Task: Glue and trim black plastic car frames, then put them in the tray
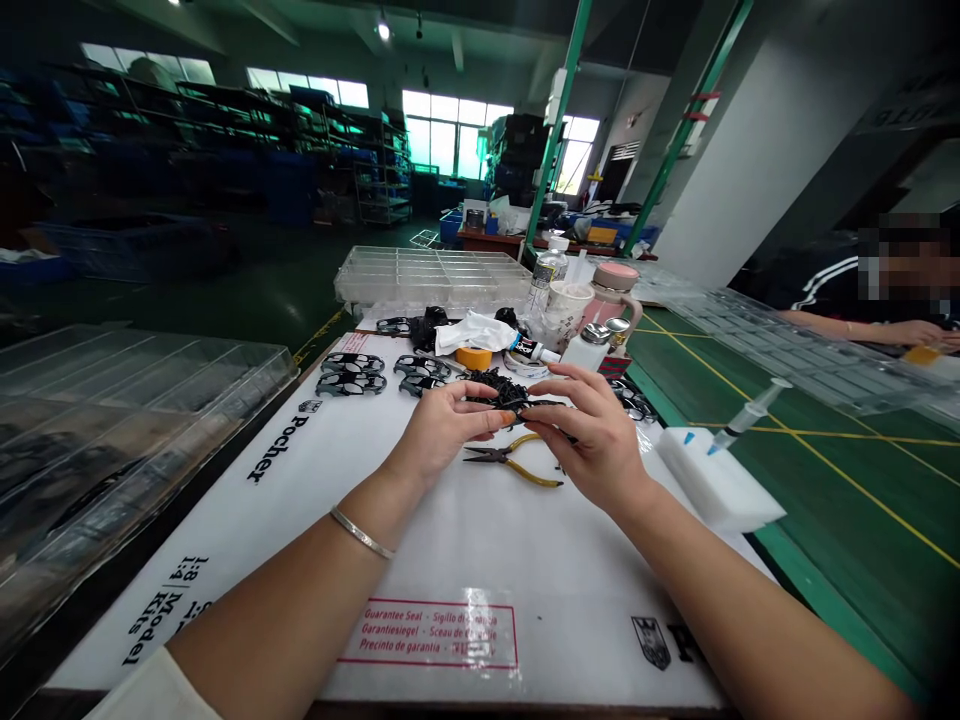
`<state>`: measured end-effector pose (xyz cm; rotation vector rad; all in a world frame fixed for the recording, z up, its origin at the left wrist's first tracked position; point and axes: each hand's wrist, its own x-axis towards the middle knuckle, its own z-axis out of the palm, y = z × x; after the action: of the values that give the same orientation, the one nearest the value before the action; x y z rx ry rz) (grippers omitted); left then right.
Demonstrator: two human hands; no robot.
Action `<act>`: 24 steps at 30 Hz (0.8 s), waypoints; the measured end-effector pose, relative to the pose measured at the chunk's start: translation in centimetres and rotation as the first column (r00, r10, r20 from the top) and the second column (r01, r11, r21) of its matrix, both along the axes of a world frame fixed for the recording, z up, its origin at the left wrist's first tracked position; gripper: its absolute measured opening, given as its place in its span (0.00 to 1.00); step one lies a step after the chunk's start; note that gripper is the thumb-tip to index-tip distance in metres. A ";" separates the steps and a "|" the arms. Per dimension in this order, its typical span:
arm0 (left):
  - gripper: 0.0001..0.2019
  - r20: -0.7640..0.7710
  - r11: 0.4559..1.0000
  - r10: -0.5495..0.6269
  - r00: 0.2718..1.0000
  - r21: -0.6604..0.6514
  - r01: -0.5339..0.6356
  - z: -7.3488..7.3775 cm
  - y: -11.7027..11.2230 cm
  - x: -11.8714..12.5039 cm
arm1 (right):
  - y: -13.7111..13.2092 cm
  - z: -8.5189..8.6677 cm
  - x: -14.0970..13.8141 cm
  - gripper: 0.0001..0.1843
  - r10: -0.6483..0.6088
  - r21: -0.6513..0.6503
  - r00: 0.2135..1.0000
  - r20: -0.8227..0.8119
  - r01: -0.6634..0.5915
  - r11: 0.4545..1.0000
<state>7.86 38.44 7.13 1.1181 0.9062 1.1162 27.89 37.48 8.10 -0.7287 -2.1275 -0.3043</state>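
Observation:
My left hand (439, 430) and my right hand (600, 435) meet above the middle of the board. Pinched between their fingertips is a small dark part (546, 404), mostly hidden by my fingers, so its kind cannot be made out. Something orange shows at my left thumb tip. Just behind the fingers lies a heap of small black parts (495, 384). Below the hands, pliers with yellow handles (517, 462) rest on the white printed board (450, 560), jaws pointing left. Black-and-grey shaped parts (351, 375) sit in pairs at the far left.
Behind the heap are yellow tape (474, 357), a tube (531, 348), a dispenser bottle (587, 348), a paper cup (568, 305) and a pink mug (616, 290). At right, a syringe (750, 415) stands in white foam (720, 490). Clear trays (435, 275) flank the board. Another person sits far right.

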 end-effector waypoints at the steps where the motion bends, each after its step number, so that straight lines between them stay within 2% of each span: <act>1: 0.26 0.006 1.000 -0.004 1.000 -0.008 0.004 0.0 0.0 0.0 | 0.0 0.0 0.0 0.07 0.006 0.003 1.000 -0.008 -0.006 1.000; 9: 0.25 0.023 0.998 -0.045 0.999 -0.037 0.045 0.0 -0.3 0.2 | -0.2 0.0 0.0 0.08 0.063 -0.002 0.998 -0.022 -0.063 0.998; 24: 0.27 0.042 0.998 -0.042 0.998 -0.050 0.044 0.3 -0.3 0.0 | 0.1 -0.3 0.1 0.10 0.032 0.026 0.997 -0.063 -0.031 0.999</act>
<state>7.88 38.14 7.44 1.0643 0.8700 1.0718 27.96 37.55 7.79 -0.6815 -2.0697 -0.2863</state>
